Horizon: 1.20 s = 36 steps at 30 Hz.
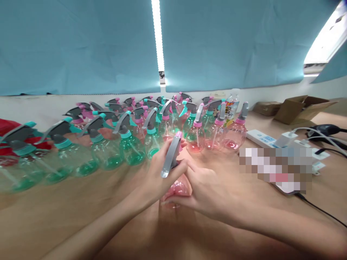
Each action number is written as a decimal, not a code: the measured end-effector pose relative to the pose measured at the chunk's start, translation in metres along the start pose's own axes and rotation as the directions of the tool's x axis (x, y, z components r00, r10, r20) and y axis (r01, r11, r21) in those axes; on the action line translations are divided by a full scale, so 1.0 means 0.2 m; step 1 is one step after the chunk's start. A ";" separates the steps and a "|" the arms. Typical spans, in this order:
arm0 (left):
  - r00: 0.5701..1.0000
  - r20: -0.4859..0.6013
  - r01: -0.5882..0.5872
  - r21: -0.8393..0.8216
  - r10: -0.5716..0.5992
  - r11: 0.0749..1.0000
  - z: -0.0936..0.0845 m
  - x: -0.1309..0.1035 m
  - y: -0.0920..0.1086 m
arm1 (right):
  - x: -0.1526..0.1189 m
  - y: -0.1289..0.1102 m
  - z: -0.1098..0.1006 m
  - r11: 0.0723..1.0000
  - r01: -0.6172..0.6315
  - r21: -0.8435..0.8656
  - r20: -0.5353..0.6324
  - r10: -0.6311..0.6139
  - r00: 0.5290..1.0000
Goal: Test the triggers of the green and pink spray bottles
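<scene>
A pink see-through spray bottle (pixel 177 188) with a grey-and-pink trigger head (pixel 171 155) stands close in front of me, between both hands. My left hand (pixel 158 168) is closed around the neck and trigger head, its fingers partly hidden behind them. Around the bottle's round body wraps my right hand (pixel 202 184), thumb low across the front and fingers behind it. Just beyond my hands are a green spray bottle (pixel 154 142) with a turquoise collar and a pink spray bottle (pixel 195 139).
Rows of green spray bottles (pixel 132 148) and pink ones fill the table's back and left. At right lie a power strip (pixel 261 139) with plugs and cables, a blurred-out device (pixel 287 186) and an open cardboard box (pixel 298 110). A blue curtain (pixel 230 43) hangs behind.
</scene>
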<state>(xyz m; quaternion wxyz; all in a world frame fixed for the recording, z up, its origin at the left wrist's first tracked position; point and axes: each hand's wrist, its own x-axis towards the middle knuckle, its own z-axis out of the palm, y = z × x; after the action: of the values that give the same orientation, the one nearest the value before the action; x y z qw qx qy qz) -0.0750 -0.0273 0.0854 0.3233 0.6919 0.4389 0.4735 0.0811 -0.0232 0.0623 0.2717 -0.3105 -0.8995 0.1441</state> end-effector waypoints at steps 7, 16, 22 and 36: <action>1.000 -0.027 0.000 0.075 0.002 0.997 -0.04 -0.03 -0.04 | -0.02 0.27 0.00 0.978 0.196 0.066 0.051 -0.200 0.978; 0.996 -0.087 0.026 0.117 -0.016 0.993 -0.12 0.05 -0.05 | -0.06 0.56 0.15 0.995 0.098 -0.035 0.217 -0.089 0.972; 0.990 -0.075 0.126 0.092 -0.119 0.988 -0.15 0.06 -0.04 | -0.01 0.51 0.18 0.998 0.044 0.044 0.215 -0.052 0.975; 0.979 -0.125 0.170 0.068 -0.161 0.983 -0.13 0.04 -0.06 | -0.03 0.52 0.17 0.996 -0.003 0.092 0.218 -0.018 0.976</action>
<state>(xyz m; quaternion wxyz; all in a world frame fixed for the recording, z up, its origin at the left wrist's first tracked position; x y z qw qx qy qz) -0.1014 -0.0149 0.0875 0.3077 0.6357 0.5315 0.4676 0.1156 0.0510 -0.0115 0.1856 -0.2765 -0.9175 0.2176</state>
